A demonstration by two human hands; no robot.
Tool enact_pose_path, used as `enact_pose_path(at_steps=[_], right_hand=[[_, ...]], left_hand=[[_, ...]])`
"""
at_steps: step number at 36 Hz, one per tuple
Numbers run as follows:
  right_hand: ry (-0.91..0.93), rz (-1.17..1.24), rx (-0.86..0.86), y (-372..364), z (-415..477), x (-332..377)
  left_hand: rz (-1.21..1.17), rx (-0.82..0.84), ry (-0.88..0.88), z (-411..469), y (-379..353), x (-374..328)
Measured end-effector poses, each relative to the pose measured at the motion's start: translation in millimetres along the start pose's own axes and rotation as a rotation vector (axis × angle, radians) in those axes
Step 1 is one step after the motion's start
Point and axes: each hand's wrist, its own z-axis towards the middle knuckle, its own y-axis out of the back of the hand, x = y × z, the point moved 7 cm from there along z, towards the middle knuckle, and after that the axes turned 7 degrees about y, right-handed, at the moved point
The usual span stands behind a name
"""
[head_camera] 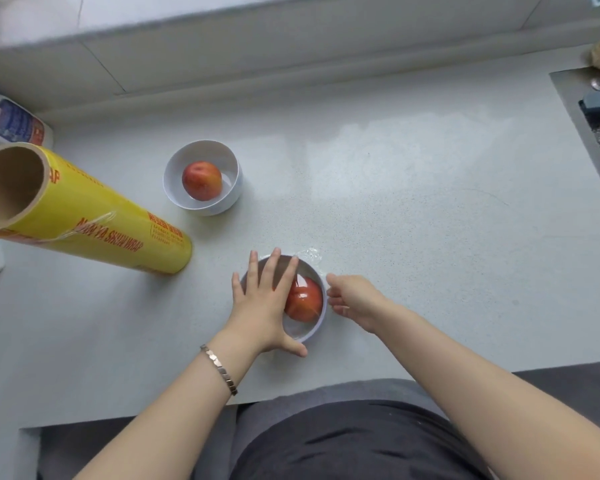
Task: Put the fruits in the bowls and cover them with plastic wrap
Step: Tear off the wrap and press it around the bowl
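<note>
Lower centre: left hand [262, 303] lies flat, fingers straight, on the covered bowl [317, 329]; right hand [352, 296] touches its side (grip unclear). Pressing too hard could tear the film [309, 254] or loosen its bunched far edge.

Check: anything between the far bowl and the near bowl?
Nothing. In the head view, only bare countertop separates the far bowl from the near bowl.
</note>
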Motion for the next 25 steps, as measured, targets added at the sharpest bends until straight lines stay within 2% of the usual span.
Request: enact_pose_path(at_steps=[5, 14, 18, 25], right_hand=[[0.255, -0.082, -0.213, 9, -7, 14], [0.618, -0.270, -0.361, 7, -24, 42], [0.609, -0.347, -0.381, 18, -16, 40], [0.464, -0.439, -0.348, 14, 14, 28]], left_hand=[[-0.058, -0.031, 0.070, 3, 2, -1], [-0.056, -0.021, 0.115, 4, 5, 0], [-0.057, -0.026, 0.108, 4, 5, 0], [-0.059, -0.033, 0.138, 5, 5, -2]])
